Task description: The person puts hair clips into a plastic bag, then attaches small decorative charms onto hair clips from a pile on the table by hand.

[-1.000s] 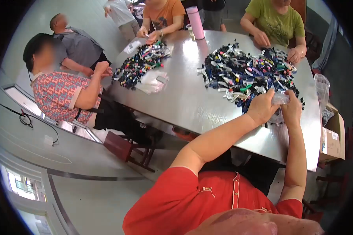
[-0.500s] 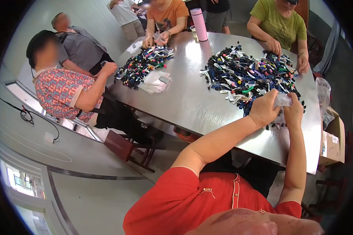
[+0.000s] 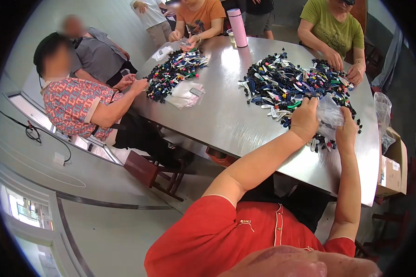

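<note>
A crinkled clear plastic bag [image 3: 328, 114] is stretched between my two hands, above the near edge of a large pile of small clip-like plastic pieces [image 3: 282, 85]. The pieces are mostly black, dark blue and white, with a few bright ones. My left hand [image 3: 306, 119] is closed at the bag's left side, its fingertips partly hidden against the pile. On the right side, my right hand [image 3: 345, 129] pinches the bag's edge. What the bag holds, if anything, cannot be made out.
The metal table [image 3: 226, 106] carries a second pile of pieces [image 3: 171, 76], flat plastic bags [image 3: 186, 94] and a pink bottle [image 3: 237, 28]. Co-workers stand around it; one in green [image 3: 333, 27] handles the large pile. A cardboard box [image 3: 392, 171] stands right of the table.
The bag has gone from bunched between my fingers to spread wider. My hands have moved slightly apart. The co-worker in green has brought both hands closer together over the pile.
</note>
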`<state>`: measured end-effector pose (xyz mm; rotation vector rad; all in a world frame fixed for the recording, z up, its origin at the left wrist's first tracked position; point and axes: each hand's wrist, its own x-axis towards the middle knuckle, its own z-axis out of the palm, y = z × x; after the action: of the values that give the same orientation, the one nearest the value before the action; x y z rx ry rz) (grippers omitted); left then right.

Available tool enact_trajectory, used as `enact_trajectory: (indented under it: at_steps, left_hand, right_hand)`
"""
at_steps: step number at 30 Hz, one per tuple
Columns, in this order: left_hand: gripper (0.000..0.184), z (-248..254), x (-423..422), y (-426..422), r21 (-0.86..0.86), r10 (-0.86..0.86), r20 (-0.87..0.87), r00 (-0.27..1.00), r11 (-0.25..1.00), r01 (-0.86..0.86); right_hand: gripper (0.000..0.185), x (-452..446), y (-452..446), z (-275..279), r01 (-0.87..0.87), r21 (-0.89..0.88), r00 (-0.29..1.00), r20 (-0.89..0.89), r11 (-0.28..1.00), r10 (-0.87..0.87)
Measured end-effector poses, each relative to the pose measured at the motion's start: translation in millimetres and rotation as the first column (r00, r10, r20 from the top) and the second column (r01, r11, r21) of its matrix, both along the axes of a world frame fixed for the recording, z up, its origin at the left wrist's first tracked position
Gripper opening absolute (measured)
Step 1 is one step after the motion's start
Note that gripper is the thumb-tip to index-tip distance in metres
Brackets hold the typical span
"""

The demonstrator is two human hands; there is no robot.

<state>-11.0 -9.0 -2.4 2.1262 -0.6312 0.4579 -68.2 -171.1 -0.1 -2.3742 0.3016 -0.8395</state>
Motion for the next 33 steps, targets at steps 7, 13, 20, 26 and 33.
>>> enact_trajectory:
  at_steps: [7, 13, 20, 26, 33]
  left_hand:
    - [0.043, 5, -4, 1, -0.062, -0.044, -0.033, 0.998, 0.997, 0.042]
    - [0.042, 11, -15, 2, -0.03, -0.125, -0.025, 0.992, 0.992, 0.124]
    - [0.029, 2, -2, 4, -0.055, -0.147, -0.036, 0.988, 0.988, 0.145]
    - [0.026, 5, 2, 6, -0.073, -0.116, -0.018, 0.993, 0.991, 0.114]
    - [0.024, 5, 4, 7, -0.114, -0.08, 0.022, 0.997, 0.99, 0.082]
  right_hand:
    - [0.045, -5, -2, 5, 0.009, -0.007, 1.0, 0.004, 1.0, -0.009]
    - [0.051, -5, -1, 1, -0.009, -0.024, 1.0, -0.004, 1.0, 0.009]
    - [0.05, -3, 9, 7, -0.002, -0.032, 0.998, -0.063, 0.999, 0.0]
    - [0.055, -10, 18, 22, -0.099, 0.029, 0.995, 0.002, 0.995, 0.099]
    - [0.043, -9, 10, 9, -0.121, 0.041, 0.988, 0.102, 0.992, 0.116]
